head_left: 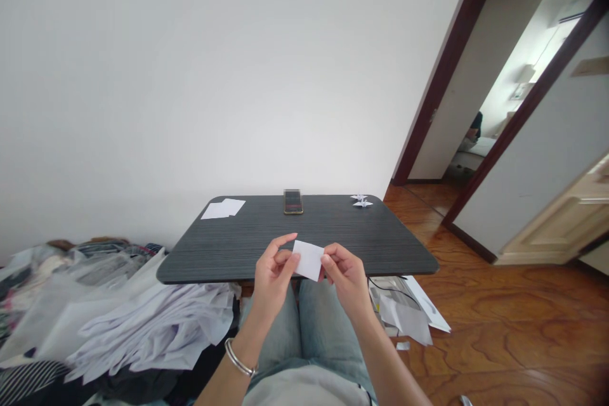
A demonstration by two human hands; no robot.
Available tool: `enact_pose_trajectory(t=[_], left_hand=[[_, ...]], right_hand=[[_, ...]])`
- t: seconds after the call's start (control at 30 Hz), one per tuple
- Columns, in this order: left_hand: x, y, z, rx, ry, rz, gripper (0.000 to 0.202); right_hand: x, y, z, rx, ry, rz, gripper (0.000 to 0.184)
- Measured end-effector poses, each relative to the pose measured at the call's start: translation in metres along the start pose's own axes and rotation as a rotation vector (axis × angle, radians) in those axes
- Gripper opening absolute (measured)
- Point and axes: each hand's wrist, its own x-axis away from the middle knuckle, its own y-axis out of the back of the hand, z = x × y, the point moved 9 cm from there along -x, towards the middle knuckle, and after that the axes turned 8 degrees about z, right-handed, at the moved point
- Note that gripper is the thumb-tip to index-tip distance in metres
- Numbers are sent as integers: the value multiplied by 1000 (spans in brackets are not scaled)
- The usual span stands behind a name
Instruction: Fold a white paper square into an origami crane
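Now, white paper slip [308, 259] pinched between both hands' fingers [291, 262]

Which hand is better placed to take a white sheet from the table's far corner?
Probably the left hand: the white sheets lie at the far left corner of the table; the right hand would cross over. Both pinch the small paper.

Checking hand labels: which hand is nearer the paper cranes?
Right. The right hand, pinching the paper slip, is left of the paper cranes; the left hand sits farther left.
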Motion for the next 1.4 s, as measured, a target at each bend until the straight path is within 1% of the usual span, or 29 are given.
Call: enact_pose_trajectory(t=[0.1,0.23,0.4,0.53,0.67,0.87,1.0,1.07,1.13,1.2,1.4], left_hand=[[0,1,1,59,4,-23,37],[1,3,4,96,5,-56,36],[1,6,5,96,-21,-86,39],[0,6,9,108,-6,-91,41],[0,5,11,152,18,-95,42],[1,7,13,195,40,-131,34],[1,9,17,214,61,-134,36],[0,10,20,211,69,-137,36],[0,12,22,187,68,-133,31],[-1,11,23,139,52,-108,27],[0,-2,18,-27,-52,77,39]], right_hand=[[2,-6,1,-40,23,43,22],[4,-10,1,-65,9,75,15],[2,-8,-1,-31,12,71,10],[2,-11,-2,-3,14,93,9],[3,-14,-1,11,14,120,14],[5,-20,0,32,0,197,32],[6,-23,2,64,8,223,40],[5,-23,0,66,6,218,42],[4,-22,-2,54,7,200,43],[3,-17,-4,44,13,153,41],[0,2,-3,60,35,-42,33]])
